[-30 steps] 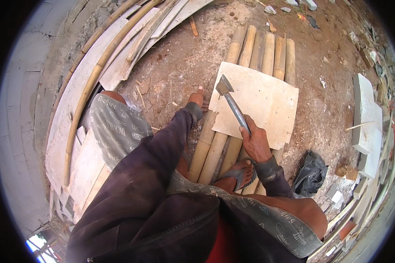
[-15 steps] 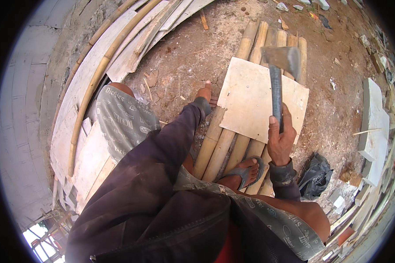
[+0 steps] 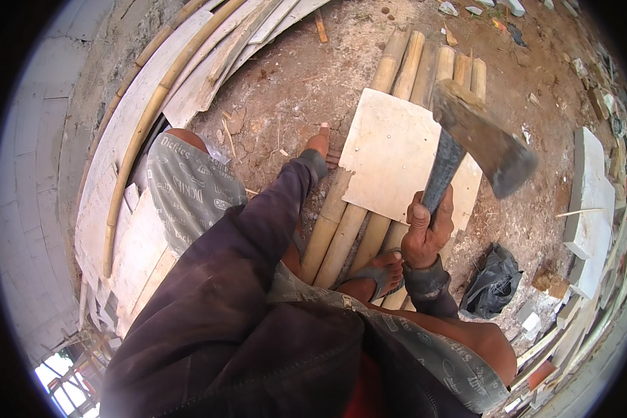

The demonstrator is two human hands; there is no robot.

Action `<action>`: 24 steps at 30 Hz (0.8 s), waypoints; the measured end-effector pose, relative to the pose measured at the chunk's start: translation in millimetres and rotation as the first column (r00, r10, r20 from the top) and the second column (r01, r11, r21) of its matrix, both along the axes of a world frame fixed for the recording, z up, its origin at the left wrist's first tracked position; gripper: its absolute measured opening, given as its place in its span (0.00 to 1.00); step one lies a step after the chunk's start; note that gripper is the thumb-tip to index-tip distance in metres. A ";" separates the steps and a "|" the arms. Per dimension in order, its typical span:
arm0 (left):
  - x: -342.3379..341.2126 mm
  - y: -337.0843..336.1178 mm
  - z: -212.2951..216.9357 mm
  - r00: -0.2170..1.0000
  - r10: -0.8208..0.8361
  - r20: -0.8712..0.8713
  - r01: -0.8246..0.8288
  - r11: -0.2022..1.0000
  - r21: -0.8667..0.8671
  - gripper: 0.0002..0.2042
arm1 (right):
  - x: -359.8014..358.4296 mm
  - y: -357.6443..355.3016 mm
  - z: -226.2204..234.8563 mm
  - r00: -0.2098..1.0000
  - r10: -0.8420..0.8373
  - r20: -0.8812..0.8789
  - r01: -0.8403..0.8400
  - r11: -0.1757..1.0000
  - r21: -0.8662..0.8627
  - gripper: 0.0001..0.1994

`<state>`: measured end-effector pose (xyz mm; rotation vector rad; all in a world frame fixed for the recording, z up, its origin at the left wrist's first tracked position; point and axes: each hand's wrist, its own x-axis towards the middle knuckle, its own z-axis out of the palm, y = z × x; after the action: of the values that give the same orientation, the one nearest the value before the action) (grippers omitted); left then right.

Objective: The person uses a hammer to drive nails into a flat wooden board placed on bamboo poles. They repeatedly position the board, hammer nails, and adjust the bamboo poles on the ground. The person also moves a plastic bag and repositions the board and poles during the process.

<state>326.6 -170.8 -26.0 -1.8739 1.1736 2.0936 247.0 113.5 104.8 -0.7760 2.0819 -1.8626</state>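
**A:** Status on the hammer?

**B:** Hammer (image 3: pixel 475 132) is up in the air, head raised over the far right corner of the plywood square (image 3: pixel 404 160). My right hand (image 3: pixel 426 233) is wrapped tight round the lower end of the dark handle, fingers fully closed on it. Head looks blurred.

**A:** Left hand?

**B:** Left hand (image 3: pixel 319 145) is down at the left edge of the plywood, just beside it at the near corner. Sleeve covers most of it, so I cannot tell how far it is open or whether it grips anything.

**A:** What's the plywood on?

**B:** Lies flat across a row of bamboo poles (image 3: pixel 341 230) laid side by side on the dirt ground (image 3: pixel 285 90). Poles stick out past it on both the far and near side. My sandalled foot (image 3: pixel 382 273) rests on the near ends of the poles, below my right hand.

**A:** Surroundings?

**B:** Black plastic bag (image 3: pixel 493 284) on the ground right of my foot. Stacked boards and long bamboo (image 3: pixel 153 104) curve along my left. Pale slab pieces (image 3: pixel 586 209) and rubble on the far right.
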 end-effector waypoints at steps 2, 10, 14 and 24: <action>-0.1 -0.5 -0.2 1.000 -0.021 0.019 0.022 1.000 -0.020 0.43 | 4.2 -1.5 -4.4 0.988 0.084 -0.130 -0.057 0.979 0.195 0.25; -5.1 -3.8 3.9 0.999 -0.034 0.018 0.035 0.999 -0.011 0.44 | 1.7 -5.9 -8.0 0.980 0.134 -0.149 -0.083 0.948 0.307 0.24; 3.6 -3.8 -2.7 0.999 -0.007 0.040 0.008 1.000 -0.022 0.44 | 9.5 -1.2 -17.5 0.964 0.262 -0.048 -0.206 0.848 0.489 0.21; -45.8 -13.7 -6.6 0.947 -0.259 0.192 0.280 0.362 -0.889 0.16 | -25.8 75.0 -37.4 0.997 -0.068 0.030 0.047 0.898 0.437 0.11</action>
<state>280.7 -184.4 -32.6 -1.6958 2.8028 1.2245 221.2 188.5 67.4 -0.5566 2.3870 -1.3352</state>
